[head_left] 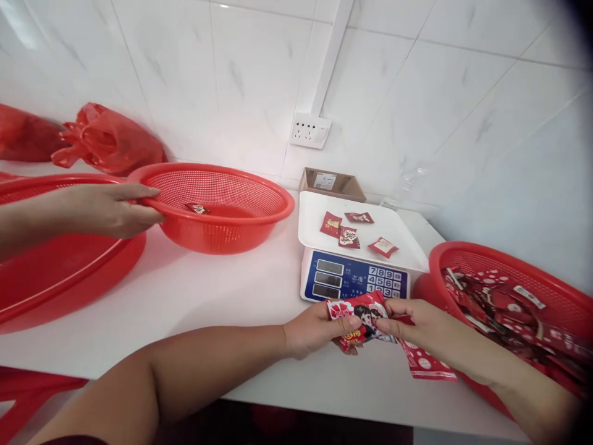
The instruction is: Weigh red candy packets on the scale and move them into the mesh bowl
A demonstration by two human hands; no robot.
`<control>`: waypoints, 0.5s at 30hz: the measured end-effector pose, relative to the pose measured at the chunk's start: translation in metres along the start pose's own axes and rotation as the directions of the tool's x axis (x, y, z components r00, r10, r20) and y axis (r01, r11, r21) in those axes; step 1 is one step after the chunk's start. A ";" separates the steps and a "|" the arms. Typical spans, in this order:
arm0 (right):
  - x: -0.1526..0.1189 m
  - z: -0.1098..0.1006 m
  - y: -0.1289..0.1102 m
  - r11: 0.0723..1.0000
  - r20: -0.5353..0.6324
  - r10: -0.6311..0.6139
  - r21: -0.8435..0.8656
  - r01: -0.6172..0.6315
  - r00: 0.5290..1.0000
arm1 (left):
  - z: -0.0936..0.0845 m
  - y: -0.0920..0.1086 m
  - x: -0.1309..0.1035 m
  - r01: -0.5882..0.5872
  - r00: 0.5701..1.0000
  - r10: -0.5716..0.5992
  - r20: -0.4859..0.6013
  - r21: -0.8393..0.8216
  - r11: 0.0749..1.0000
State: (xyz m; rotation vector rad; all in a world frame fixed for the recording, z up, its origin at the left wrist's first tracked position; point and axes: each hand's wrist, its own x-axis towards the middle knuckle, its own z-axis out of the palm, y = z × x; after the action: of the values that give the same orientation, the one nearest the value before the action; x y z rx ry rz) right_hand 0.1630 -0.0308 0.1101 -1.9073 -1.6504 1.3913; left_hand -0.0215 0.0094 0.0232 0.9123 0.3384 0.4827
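In front of the scale, my left hand (308,330) is closed on a red candy packet (354,318) printed with cartoon figures. My right hand (412,324) pinches the right end of that same packet. A second red packet (428,363) hangs under my right hand and looks held by it, though its upper part is hidden. Just beyond, several small red wrapped candies (348,238) lie on the white tray of a digital scale (324,262). Close to my right forearm, a red basket (482,250) is filled with red packets.
At left, a co-worker's hand (111,210) grips the rim of a round red basket (222,241) with a wrapped candy inside. Another large red basket (115,266) stands beside it. Tied red bags (115,139) and an open cardboard box (333,182) sit along the tiled wall.
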 end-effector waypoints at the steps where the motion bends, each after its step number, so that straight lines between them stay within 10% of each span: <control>1: -0.001 0.001 0.000 1.000 0.002 0.002 0.007 -0.002 1.000 | 0.000 0.001 0.000 0.012 1.000 -0.012 0.007 -0.004 1.000; 7: -0.001 -0.004 0.000 0.999 -0.020 0.014 -0.050 -0.015 1.000 | -0.002 0.001 0.003 0.071 0.996 -0.074 -0.049 -0.068 0.995; 10: 0.000 -0.022 -0.002 0.994 -0.194 0.025 -0.098 -0.045 0.981 | -0.006 -0.001 0.007 0.090 0.993 -0.097 -0.067 -0.098 0.991; 15: 0.010 -0.060 -0.027 0.952 -0.517 0.081 0.293 0.087 0.852 | -0.006 0.000 0.007 0.126 0.986 -0.136 -0.094 -0.103 0.987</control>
State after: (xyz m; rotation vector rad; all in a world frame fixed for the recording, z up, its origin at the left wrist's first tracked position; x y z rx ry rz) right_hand 0.1915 0.0090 0.1551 -1.8704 -1.1011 0.9295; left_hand -0.0183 0.0178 0.0192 0.7674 0.4601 0.4205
